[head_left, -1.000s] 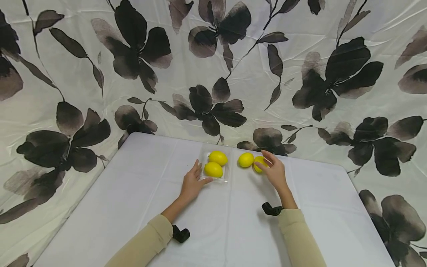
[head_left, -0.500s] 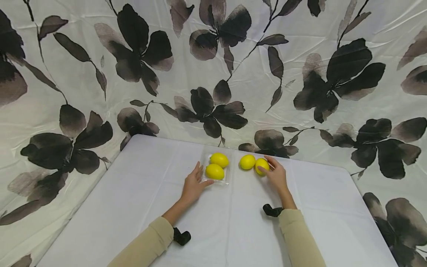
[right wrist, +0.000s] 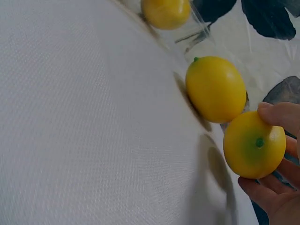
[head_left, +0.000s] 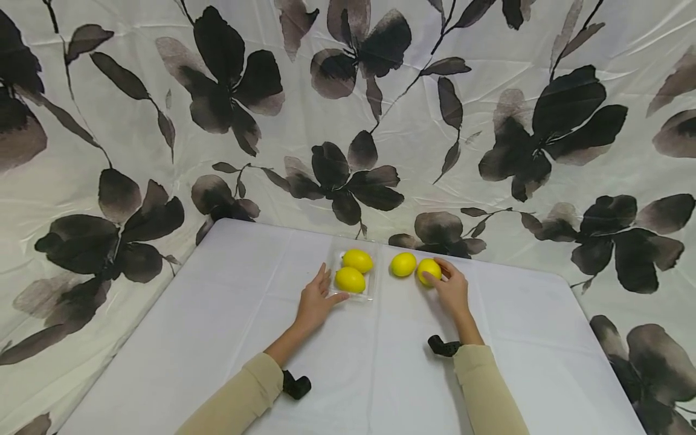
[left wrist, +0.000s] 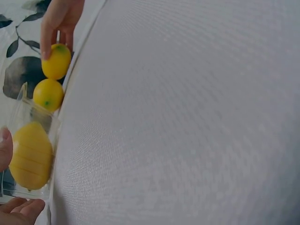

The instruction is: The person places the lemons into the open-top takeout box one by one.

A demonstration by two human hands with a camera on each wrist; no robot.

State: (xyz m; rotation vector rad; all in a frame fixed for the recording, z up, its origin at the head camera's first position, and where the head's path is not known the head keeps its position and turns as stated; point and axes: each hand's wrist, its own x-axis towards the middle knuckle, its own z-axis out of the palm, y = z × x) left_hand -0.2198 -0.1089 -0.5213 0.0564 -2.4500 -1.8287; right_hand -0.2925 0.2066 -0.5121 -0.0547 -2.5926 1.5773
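Observation:
A clear plastic tray [head_left: 368,295] near the table's far edge holds two yellow lemons [head_left: 350,280]. Beside its near left corner is my left hand [head_left: 315,305], fingers extended along the left side and thumb along the front edge. To the right of the tray lie two more lemons. My right hand [head_left: 452,291] pinches the rightmost lemon [right wrist: 253,145] between thumb and fingers. The other loose lemon [right wrist: 215,89] sits right next to it, towards the tray. In the left wrist view, the left fingertips [left wrist: 33,208] are right at the tray's edge.
A white cloth covers the table [head_left: 304,386]. Behind it hangs a white curtain [head_left: 424,151] with dark flowers. Black wrist cameras show below both hands, at the beige sleeves [head_left: 492,386].
My right hand has settled around the rightmost lemon, with the thumb now on its near side, and that lemon has shifted slightly right. The left hand stays by the tray.

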